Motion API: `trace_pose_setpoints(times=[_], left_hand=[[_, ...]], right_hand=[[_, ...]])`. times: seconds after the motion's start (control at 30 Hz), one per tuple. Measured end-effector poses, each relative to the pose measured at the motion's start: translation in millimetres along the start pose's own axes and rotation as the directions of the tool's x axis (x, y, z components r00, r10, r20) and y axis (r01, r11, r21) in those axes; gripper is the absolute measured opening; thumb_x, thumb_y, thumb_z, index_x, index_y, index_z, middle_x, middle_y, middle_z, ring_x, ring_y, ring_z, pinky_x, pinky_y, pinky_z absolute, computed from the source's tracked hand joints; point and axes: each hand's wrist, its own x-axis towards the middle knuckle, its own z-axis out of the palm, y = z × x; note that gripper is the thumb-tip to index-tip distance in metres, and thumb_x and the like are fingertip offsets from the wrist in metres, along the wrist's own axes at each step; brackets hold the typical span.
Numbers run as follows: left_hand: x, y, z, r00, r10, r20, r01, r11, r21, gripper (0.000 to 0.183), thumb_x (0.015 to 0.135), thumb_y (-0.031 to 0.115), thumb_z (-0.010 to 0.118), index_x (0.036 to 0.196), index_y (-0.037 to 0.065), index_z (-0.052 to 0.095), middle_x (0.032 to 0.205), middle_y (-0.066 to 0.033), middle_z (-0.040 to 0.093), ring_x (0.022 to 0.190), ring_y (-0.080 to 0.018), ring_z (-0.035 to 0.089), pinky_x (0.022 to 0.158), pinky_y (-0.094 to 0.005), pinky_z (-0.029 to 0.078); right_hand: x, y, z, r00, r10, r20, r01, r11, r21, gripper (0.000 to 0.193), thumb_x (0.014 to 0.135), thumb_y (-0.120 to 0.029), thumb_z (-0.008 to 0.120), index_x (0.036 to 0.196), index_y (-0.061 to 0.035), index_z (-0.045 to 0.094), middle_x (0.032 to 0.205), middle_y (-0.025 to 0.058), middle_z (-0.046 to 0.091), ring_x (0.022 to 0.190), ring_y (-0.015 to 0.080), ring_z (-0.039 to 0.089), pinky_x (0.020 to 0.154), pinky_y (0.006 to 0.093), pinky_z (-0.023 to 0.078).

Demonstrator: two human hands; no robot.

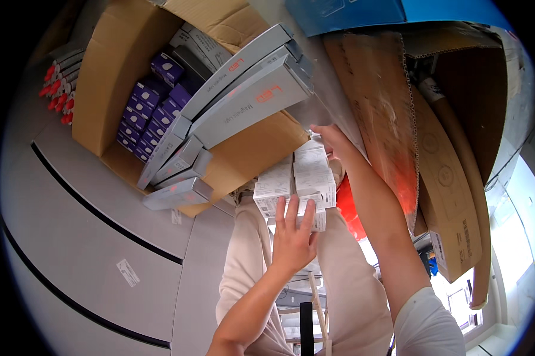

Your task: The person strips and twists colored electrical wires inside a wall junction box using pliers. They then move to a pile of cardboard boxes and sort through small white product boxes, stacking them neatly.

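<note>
Several small white printed cartons (pixel 313 169) lie bunched together in front of my thighs. My left hand (pixel 294 237) is open, its fingers stretched out and apart against the near ends of the cartons. At their far right end, my right hand (pixel 332 141) is closed around the edge, with some fingers hidden behind the cartons. Just beyond stands an open brown cardboard box (pixel 255 151). Inside it are several small purple boxes (pixel 143 113), with long grey light boxes (pixel 249 104) leaning across its right side.
To the right, tall cardboard pieces (pixel 368 107) in clear plastic stand beside a long carton (pixel 451 202). A blue box (pixel 344 15) sits at the top. Red-tipped tubes (pixel 59 86) lie far left above grey panels (pixel 101 237). Ladder rungs (pixel 315 296) show between my legs.
</note>
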Motion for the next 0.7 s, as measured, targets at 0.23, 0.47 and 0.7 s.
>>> trace_pose_setpoints(times=[0.23, 0.47, 0.7], left_hand=[[1.1, -5.7, 2.2, 1.0, 0.021, 0.016, -0.021, 0.999, -0.037, 0.099, 0.074, 0.01, 0.086, 0.16, 0.01, 0.037, 0.159, -0.0284, 0.033, 0.147, -0.0581, 0.027, 0.117, -0.0625, 0.034], [-2.5, -10.2, 7.6, 1.0, 0.02, 0.004, -0.02, 0.999, -0.045, 0.095, 0.075, 0.012, 0.086, 0.158, 0.008, 0.04, 0.159, -0.0277, 0.033, 0.148, -0.0576, 0.026, 0.116, -0.0608, 0.037], [-5.5, -12.7, 14.0, 0.999, 0.048, -0.006, -0.048, 0.998, -0.044, 0.091, 0.076, 0.012, 0.085, 0.157, 0.007, 0.042, 0.158, -0.0266, 0.033, 0.149, -0.0576, 0.024, 0.115, -0.0604, 0.04]], right_hand=[[50.4, 30.2, -5.8, 0.981, 0.021, 0.192, -0.011, 0.998, -0.054, 0.043, 0.094, -0.037, 0.069, 0.117, -0.0005, 0.067, 0.126, 0.0212, 0.066, 0.094, 0.0338, 0.069, 0.074, 0.0561, 0.055], [-7.9, 21.7, -12.1, 0.949, 0.179, 0.258, -0.167, 0.983, -0.071, 0.072, 0.093, -0.054, 0.071, 0.143, -0.0049, 0.057, 0.158, 0.0188, 0.045, 0.129, 0.0463, 0.055, 0.094, 0.07, 0.05], [15.3, 56.5, -20.3, 0.939, 0.143, 0.312, -0.212, 0.957, 0.2, 0.068, 0.096, -0.062, 0.063, 0.138, -0.0086, 0.062, 0.141, 0.0137, 0.058, 0.116, 0.034, 0.063, 0.093, 0.0547, 0.053]])
